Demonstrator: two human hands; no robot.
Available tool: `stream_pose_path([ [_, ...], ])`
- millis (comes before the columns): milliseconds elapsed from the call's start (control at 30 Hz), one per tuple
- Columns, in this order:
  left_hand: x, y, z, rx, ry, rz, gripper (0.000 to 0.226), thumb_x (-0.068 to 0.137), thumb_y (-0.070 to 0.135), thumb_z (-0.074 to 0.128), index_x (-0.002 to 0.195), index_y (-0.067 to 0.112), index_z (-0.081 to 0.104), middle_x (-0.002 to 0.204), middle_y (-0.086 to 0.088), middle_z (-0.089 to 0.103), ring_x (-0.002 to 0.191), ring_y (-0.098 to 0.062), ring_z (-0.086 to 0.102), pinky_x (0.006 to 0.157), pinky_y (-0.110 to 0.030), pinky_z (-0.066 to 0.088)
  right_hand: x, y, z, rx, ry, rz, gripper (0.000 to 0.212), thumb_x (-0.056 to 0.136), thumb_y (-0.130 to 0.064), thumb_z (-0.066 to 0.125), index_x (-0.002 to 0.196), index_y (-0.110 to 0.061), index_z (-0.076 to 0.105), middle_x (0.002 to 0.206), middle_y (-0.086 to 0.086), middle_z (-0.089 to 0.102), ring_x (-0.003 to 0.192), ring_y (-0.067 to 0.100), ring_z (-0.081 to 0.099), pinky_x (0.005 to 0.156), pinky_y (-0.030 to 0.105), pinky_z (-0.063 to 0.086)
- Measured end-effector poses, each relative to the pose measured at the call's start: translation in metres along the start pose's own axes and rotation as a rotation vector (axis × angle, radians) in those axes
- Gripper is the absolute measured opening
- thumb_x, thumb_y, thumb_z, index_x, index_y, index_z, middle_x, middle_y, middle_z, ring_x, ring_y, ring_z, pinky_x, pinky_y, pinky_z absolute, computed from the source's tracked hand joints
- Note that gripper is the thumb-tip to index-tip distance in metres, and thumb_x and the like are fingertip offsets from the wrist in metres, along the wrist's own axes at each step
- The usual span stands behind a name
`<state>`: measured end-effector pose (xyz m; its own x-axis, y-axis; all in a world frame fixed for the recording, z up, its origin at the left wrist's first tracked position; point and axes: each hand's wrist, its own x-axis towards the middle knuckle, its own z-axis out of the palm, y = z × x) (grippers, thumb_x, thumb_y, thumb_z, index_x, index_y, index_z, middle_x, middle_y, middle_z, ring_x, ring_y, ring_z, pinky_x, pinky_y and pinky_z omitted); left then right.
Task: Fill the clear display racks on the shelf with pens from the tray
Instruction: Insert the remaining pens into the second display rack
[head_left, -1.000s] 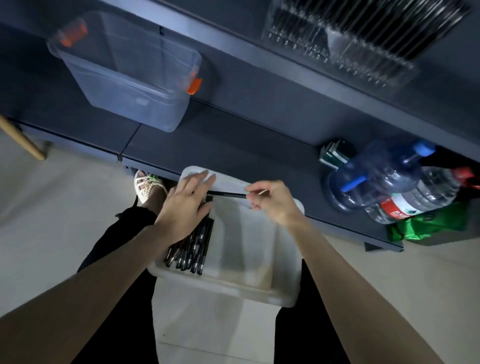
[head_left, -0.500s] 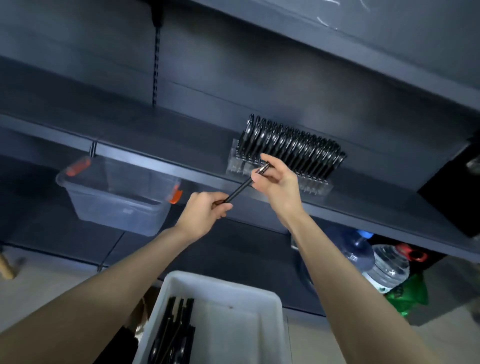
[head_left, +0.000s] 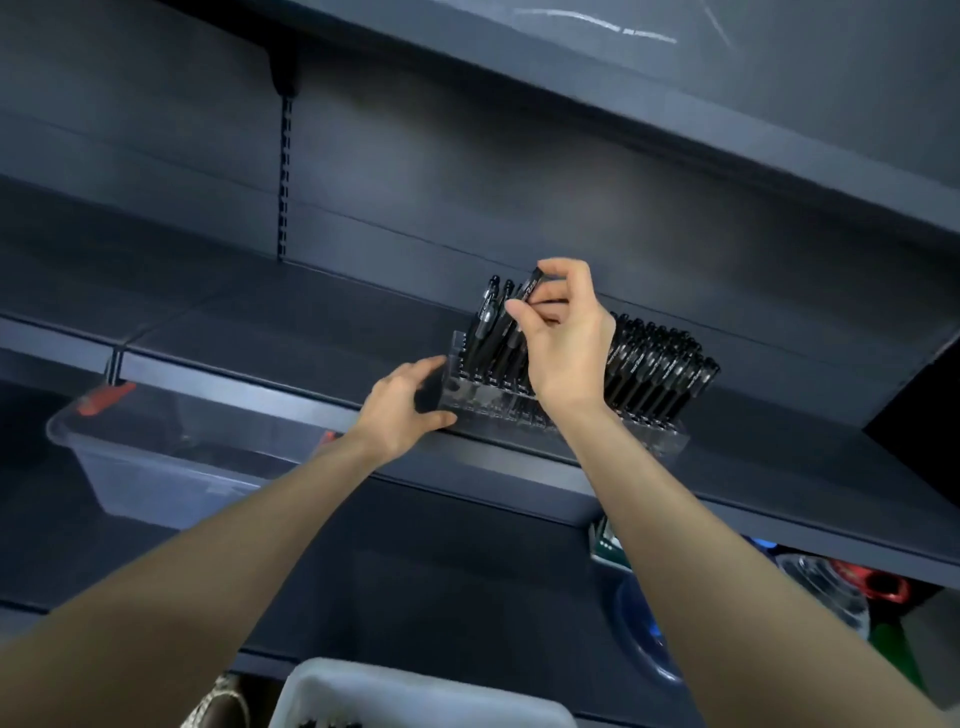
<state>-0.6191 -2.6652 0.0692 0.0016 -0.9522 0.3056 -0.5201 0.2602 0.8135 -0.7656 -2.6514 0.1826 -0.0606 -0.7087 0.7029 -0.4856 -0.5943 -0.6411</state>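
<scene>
Pen pinched right at the clear display rack (head_left: 488, 402) on the dark shelf (head_left: 260, 322)

The rack sits near the shelf's front edge, mostly packed with black pens (head_left: 654, 369), and the white tray (head_left: 415, 691) is way down below. Left hand (head_left: 405, 410) has loose fingers against the rack's left end. Right hand (head_left: 569, 343) pinches one pen (head_left: 530, 288) near its top, tilted, over the rack's left rows.

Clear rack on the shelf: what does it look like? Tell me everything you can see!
The clear rack is a long see-through holder, plastic by its look, standing near the front edge of the dark shelf. Its small slots hold black pens upright and slightly tilted. The right part looks full; the left end has only a few. The left hand touches its left end, and the right hand pinches one pen over it.
</scene>
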Motion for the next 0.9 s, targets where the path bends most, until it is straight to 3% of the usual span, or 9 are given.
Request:
stream_pose_path([
  [100, 0.009, -0.007, 0.009, -0.044, 0.029, 0.015, 0.066, 0.079, 0.018, 0.074, 0.137, 0.025, 0.045, 0.125, -0.001, 0.058, 0.105, -0.018, 0.059, 0.096, -0.031, 0.046, 0.002, 0.010, 0.009, -0.041, 0.028, -0.059, 0.032, 0.081, -0.002, 0.071, 0.110, -0.006, 0.057, 0.087, 0.011, 0.061, 0.074, 0.015, 0.057, 0.066, 0.012, 0.046],
  [233, 0.012, -0.013, 0.016, -0.038, 0.120, 0.026, 0.051, 0.081, 0.019, 0.072, 0.128, 0.029, 0.055, 0.106, 0.008, 0.065, 0.079, -0.013, 0.063, 0.091, -0.027, 0.048, 0.001, 0.023, 0.019, -0.118, -0.035, -0.095, 0.032, 0.082, -0.003, 0.070, 0.111, -0.006, 0.058, 0.087, 0.009, 0.060, 0.075, 0.019, 0.058, 0.073, 0.023, 0.049],
  [400, 0.012, -0.013, 0.017, -0.013, 0.161, 0.022, 0.048, 0.081, 0.023, 0.071, 0.126, 0.032, 0.056, 0.101, 0.015, 0.063, 0.078, -0.008, 0.063, 0.090, -0.022, 0.045, -0.005, 0.033, 0.026, -0.185, -0.091, -0.078, 0.033, 0.083, -0.003, 0.068, 0.113, -0.008, 0.057, 0.082, 0.003, 0.056, 0.074, 0.023, 0.059, 0.076, 0.040, 0.052],
  [533, 0.011, -0.013, 0.017, 0.011, 0.169, 0.024, 0.048, 0.082, 0.025, 0.071, 0.127, 0.033, 0.055, 0.110, 0.011, 0.066, 0.078, -0.004, 0.062, 0.087, -0.017, 0.042, -0.004, 0.038, 0.029, -0.317, -0.161, -0.067, 0.035, 0.088, -0.008, 0.064, 0.121, -0.012, 0.054, 0.082, 0.001, 0.059, 0.076, 0.022, 0.059, 0.077, 0.042, 0.050],
  [800, 0.010, -0.012, 0.018, 0.020, 0.171, 0.008, 0.049, 0.083, 0.025, 0.070, 0.128, 0.034, 0.054, 0.113, 0.009, 0.066, 0.079, -0.005, 0.061, 0.088, -0.017, 0.042, 0.008, 0.039, 0.032, -0.356, -0.307, 0.015, 0.037, 0.087, -0.007, 0.064, 0.122, -0.011, 0.053, 0.087, 0.008, 0.067, 0.083, 0.028, 0.065, 0.082, 0.043, 0.052],
  [900, 0.009, -0.012, 0.019, 0.028, 0.171, 0.011, 0.050, 0.083, 0.025, 0.070, 0.129, 0.034, 0.054, 0.114, 0.009, 0.066, 0.081, -0.006, 0.061, 0.090, -0.019, 0.044, 0.003, 0.043, 0.036, -0.318, -0.286, 0.038, 0.036, 0.087, -0.007, 0.063, 0.121, -0.011, 0.052, 0.084, 0.007, 0.065, 0.081, 0.027, 0.065, 0.081, 0.043, 0.052],
])
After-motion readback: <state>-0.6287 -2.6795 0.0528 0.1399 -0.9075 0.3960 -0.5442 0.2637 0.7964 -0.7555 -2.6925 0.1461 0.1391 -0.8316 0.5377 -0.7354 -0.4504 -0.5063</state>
